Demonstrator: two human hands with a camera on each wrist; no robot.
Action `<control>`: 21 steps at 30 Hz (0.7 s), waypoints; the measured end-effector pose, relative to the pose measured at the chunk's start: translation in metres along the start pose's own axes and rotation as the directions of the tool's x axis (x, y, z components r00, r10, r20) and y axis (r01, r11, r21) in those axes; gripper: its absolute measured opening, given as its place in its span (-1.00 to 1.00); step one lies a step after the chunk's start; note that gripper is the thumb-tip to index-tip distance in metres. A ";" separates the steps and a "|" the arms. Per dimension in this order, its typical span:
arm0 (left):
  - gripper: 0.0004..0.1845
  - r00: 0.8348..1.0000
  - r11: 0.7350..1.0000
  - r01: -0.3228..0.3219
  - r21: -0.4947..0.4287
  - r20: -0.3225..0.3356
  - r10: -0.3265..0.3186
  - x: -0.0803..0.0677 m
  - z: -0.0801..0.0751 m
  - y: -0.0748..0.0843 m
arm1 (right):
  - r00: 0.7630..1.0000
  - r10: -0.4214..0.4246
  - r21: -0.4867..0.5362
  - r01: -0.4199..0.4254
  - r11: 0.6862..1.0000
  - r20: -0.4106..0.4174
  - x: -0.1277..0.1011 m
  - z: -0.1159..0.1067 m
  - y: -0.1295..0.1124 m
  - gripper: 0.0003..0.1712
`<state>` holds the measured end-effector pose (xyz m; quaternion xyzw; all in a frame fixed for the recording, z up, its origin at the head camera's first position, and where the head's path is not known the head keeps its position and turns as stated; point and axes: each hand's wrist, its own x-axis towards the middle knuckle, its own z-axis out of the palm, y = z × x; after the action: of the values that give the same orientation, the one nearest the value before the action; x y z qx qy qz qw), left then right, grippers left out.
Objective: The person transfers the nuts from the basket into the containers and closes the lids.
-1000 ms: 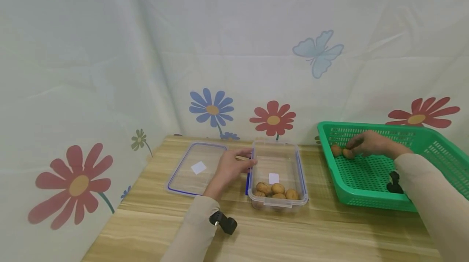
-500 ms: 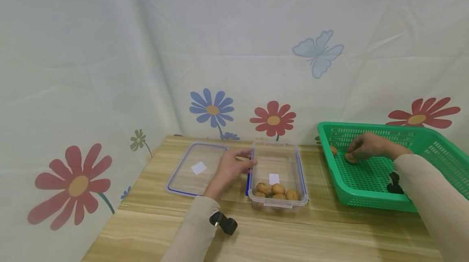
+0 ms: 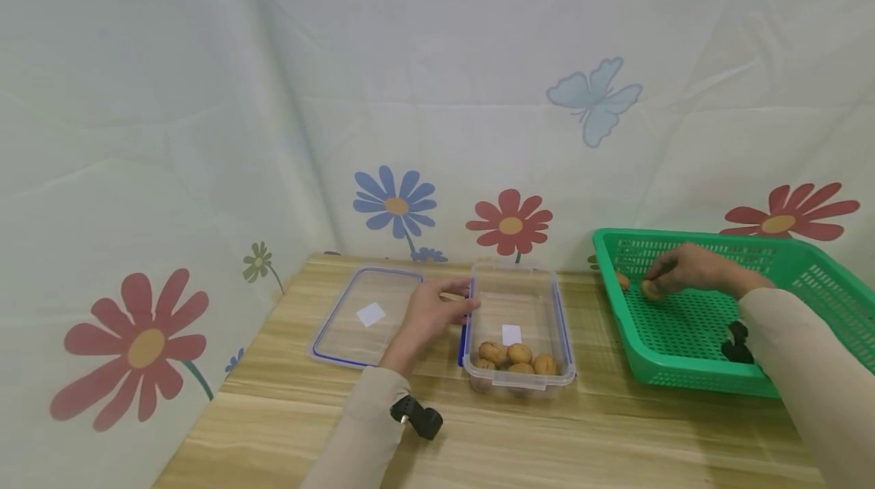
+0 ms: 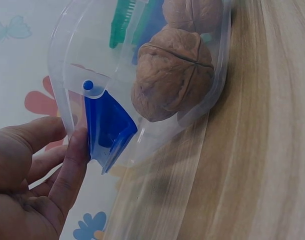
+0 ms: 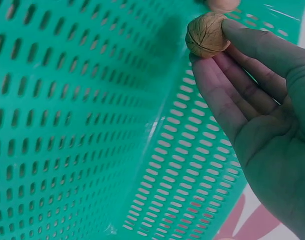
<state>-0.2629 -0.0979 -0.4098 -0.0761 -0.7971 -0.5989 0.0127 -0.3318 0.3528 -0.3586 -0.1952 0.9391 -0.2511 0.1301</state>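
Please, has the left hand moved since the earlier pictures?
No. In the head view, the left hand touches the box at the same place as before, with no visible shift against the lid.

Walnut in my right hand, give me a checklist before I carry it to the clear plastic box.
1. Walnut pinched in right hand: ok.
2. Walnut raised out of the green basket: not ok, inside it.
3. Walnut off the basket floor: cannot tell.
4. Lid off: ok, lying beside the plastic box.
5. Left hand at box: ok, touching its side.
6. Room in box: ok, other walnuts sit at the near end.
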 end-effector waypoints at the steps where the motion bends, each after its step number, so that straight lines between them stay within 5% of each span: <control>1: -0.53 1.000 1.000 -0.001 0.001 0.000 0.001 0.000 0.000 0.000 | 1.000 -0.003 -0.003 0.002 1.000 -0.009 -0.001 -0.001 -0.002 -0.66; 21: -0.53 1.000 1.000 0.001 0.003 -0.001 -0.001 -0.001 0.000 0.001 | 0.987 -0.076 -0.024 0.073 0.997 -0.144 -0.018 -0.015 -0.042 -0.67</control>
<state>-0.2620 -0.0977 -0.4093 -0.0750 -0.7982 -0.5976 0.0130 -0.3083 0.3334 -0.3217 -0.2127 0.9405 -0.2603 0.0501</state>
